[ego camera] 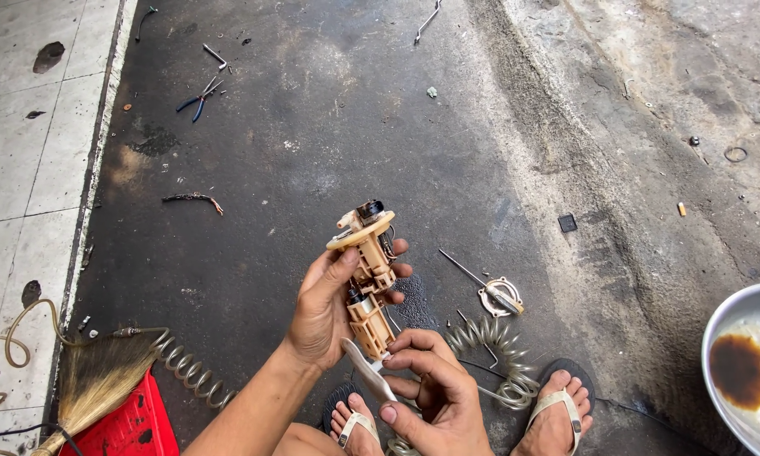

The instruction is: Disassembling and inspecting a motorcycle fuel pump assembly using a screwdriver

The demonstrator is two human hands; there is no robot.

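Your left hand [325, 308] grips the tan pump part [367, 274]. Your right hand [435, 384] at five o'clock pinches a small metal tool [367, 376], prying its bottom. Next, push gently.

Reads to me as street-side repair workshop, work done squatting on ground. Oil-stained dark concrete floor [312, 143]. Blue-handled pliers [196, 100] loose at 11 o'clock, metal rod [427, 22] at 12. Coiled air hose [185, 365] at 7 o'clock. Metal basin [739, 314] of dirty brown liquid at 4. I see tiled pavement [25, 152] at 9.
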